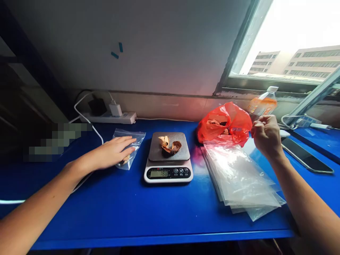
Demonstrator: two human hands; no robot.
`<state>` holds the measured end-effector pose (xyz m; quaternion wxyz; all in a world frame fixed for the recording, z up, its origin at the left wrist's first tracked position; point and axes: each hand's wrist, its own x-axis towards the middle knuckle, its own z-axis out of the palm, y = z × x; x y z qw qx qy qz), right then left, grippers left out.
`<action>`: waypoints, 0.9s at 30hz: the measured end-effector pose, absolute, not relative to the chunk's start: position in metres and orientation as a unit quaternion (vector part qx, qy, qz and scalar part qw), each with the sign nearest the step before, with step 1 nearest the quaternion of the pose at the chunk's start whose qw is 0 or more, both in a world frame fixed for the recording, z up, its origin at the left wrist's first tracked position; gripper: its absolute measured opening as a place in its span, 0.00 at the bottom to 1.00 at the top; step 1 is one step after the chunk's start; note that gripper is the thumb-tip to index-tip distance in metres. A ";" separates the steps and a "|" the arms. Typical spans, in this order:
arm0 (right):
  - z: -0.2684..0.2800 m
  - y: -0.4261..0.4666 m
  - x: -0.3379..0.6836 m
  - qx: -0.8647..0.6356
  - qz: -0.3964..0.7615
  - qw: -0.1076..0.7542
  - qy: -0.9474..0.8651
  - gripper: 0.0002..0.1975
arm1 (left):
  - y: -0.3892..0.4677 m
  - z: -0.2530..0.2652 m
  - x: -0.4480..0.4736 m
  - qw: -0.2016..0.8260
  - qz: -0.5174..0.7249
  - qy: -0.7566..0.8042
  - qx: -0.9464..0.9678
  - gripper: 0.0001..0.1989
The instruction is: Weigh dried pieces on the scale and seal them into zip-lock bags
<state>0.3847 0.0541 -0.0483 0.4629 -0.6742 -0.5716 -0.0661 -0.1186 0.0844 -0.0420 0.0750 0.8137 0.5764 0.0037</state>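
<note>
My left hand (117, 152) lies with fingers stretched out over a small clear zip bag (134, 140), which has something tan inside, partly covered by the hand. In the middle stands a kitchen scale (156, 156) with curved brown, shell-like dried pieces (172, 148) on its plate; the display seems to read 188. My right hand (267, 136) is closed, held just right of a red plastic bag (212, 132) with more brown pieces inside. What its fingers hold, if anything, is hidden. Below the red bag lies a stack of clear plastic bags (239, 177).
A bottle with an orange label (265, 101) stands behind my right hand. A phone (308, 156) lies at the right. At the back left are a power strip (129, 117) with plugs and a white cable (92, 125). The blue table's front edge (170, 239) runs below.
</note>
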 end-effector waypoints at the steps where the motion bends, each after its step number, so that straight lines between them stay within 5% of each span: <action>1: -0.046 0.052 0.380 -0.672 -0.067 0.472 -0.567 0.04 | 0.084 -0.042 -0.120 0.077 0.006 0.581 0.811 0.36; 21: -0.033 0.054 0.371 -0.678 -0.064 0.477 -0.556 0.02 | 0.082 -0.038 -0.117 0.070 -0.031 0.582 0.809 0.36; 27: -0.015 0.071 0.350 -0.650 0.022 0.379 -0.659 0.03 | 0.083 -0.038 -0.115 0.070 -0.032 0.581 0.810 0.36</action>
